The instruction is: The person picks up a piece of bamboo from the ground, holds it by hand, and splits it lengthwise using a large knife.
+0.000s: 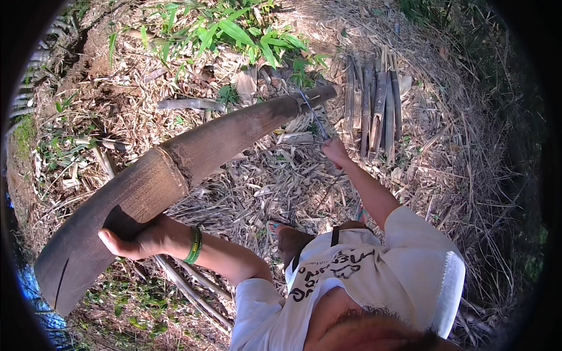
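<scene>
A thick brown bamboo pole (216,140) runs slantwise from the lower left, close to me, to the upper middle, with a raised joint ring partway along. My left hand (140,238), a green band on its wrist, grips the near part of the pole from beneath. Its thumb shows; the other fingers are mostly hidden. Out to the right, my right hand (335,152) is closed round the handle of a long narrow blade (315,114). That blade crosses the pole near its thin far end; whether it is a machete or a saw, I cannot tell.
Several split bamboo lengths (374,105) lie side by side beyond my right hand. Green leafy shoots (234,32) grow at the top. Loose bamboo sticks (190,292) lie at lower left, and a short piece (190,104) lies beyond the pole. Dry leaves and straw cover the ground.
</scene>
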`<move>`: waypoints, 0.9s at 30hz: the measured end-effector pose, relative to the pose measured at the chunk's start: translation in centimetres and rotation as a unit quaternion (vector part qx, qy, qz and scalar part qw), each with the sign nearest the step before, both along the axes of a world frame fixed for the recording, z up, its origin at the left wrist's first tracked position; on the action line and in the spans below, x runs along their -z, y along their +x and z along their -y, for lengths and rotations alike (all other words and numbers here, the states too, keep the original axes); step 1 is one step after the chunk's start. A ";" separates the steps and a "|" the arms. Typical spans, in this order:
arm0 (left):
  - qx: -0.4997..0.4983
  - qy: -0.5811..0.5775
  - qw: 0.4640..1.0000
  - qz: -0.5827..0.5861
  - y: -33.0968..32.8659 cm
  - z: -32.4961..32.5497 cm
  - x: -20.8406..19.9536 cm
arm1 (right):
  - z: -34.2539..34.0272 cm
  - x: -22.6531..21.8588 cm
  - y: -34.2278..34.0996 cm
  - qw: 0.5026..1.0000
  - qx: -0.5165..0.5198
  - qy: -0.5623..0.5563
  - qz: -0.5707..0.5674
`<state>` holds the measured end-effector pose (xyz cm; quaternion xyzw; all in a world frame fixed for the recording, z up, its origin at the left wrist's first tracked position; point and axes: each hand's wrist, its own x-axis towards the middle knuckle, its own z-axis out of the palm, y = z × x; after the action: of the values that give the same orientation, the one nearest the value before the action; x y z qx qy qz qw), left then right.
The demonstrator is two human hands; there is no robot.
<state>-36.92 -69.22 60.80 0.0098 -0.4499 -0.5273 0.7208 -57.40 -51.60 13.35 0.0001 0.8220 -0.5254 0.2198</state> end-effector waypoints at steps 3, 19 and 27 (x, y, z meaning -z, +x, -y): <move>0.002 0.013 1.000 -0.022 1.7 2.9 2.0 | -1.8 -0.5 2.5 0.995 -0.067 -0.014 0.071; 0.007 0.007 1.000 0.007 1.0 6.5 2.1 | -4.3 -30.9 -4.7 0.614 0.086 -0.704 -0.347; 0.012 0.024 1.000 0.010 7.5 9.1 6.0 | 2.6 -2.3 4.2 0.955 -0.101 -0.203 0.189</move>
<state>-29.40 -78.35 54.82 0.0267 -0.4444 -0.5460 0.7098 -53.23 -54.21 15.68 -0.0287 0.6371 -0.6468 0.4183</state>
